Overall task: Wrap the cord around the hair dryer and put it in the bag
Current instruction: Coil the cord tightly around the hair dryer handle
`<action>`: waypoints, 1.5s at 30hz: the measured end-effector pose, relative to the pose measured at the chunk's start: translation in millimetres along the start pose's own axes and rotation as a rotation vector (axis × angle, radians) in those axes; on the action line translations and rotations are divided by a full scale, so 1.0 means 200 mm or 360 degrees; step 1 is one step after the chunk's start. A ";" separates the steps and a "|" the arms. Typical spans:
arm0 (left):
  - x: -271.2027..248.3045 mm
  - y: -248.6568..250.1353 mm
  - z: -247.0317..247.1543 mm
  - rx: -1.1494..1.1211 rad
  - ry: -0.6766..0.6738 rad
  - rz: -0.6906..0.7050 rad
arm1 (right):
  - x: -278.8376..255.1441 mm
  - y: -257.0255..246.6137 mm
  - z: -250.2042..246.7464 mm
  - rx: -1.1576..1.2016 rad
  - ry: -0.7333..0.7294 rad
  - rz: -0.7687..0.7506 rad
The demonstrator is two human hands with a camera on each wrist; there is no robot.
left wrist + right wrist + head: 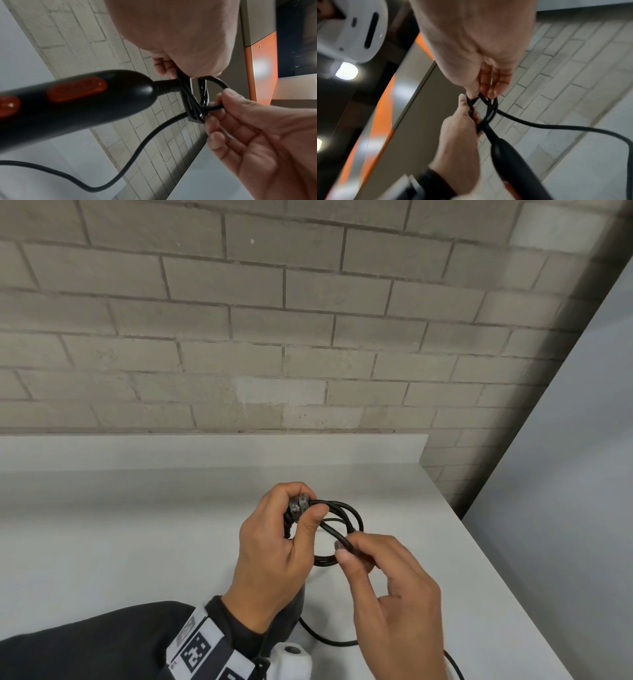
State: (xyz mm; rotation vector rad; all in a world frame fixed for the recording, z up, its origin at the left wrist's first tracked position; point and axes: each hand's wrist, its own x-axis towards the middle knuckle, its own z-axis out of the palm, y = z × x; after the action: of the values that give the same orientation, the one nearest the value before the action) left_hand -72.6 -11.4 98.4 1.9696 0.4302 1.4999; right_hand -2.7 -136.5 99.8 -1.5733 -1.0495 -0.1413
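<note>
Left hand (274, 546) grips coiled cord (346, 513), hiding the dryer (72, 100) below it; right hand (387, 583) pinches one loop. No readable writing.

Glossy black plastic hair dryer (68, 102), smooth rubbery cord (137, 151), matt white table (137, 525)

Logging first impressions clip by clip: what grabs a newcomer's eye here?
Two bare hands meeting mid-frame above the white counter: the left hand grips a bundle of black cord loops while the right hand pinches one strand. From the left wrist, the black hair dryer handle with orange switches looms large.
</note>
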 end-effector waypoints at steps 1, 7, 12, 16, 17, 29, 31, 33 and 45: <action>0.00 0.00 0.00 0.0029 -0.0005 0.0022 | 0.02 -0.02 -0.02 0.0130 -0.0080 0.0213; 0.02 0.01 -0.02 -0.0037 -0.0095 0.0041 | 0.18 -0.06 -0.20 0.1592 -0.0639 0.1440; 0.01 0.02 -0.02 -0.0316 -0.0192 -0.0121 | 0.19 -0.02 -0.21 0.1938 -0.0760 0.1580; 0.01 0.03 -0.01 -0.0292 -0.0206 -0.0158 | 0.16 0.01 -0.18 0.1959 -0.0655 0.1513; 0.01 0.03 -0.01 -0.0288 -0.0201 -0.0165 | 0.14 0.01 -0.16 0.1950 -0.0611 0.1466; 0.01 0.04 0.01 -0.0184 -0.0051 -0.0245 | -0.10 0.05 -0.03 0.0577 -0.0283 0.0302; 0.00 0.04 0.02 -0.0179 -0.0072 -0.0242 | -0.12 0.08 0.00 0.0130 -0.0202 -0.0049; 0.00 0.04 0.02 -0.0165 -0.0101 -0.0210 | -0.12 0.11 0.02 -0.0001 -0.0168 -0.0220; 0.02 0.01 0.01 -0.0134 -0.0087 -0.0156 | 0.08 0.10 -0.27 0.1976 -0.0638 0.1166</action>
State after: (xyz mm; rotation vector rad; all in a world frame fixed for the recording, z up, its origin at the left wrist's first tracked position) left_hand -69.5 -11.4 102.1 1.8923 0.4267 1.3778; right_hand 45.5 -171.8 112.0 -0.7129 -0.5373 1.1525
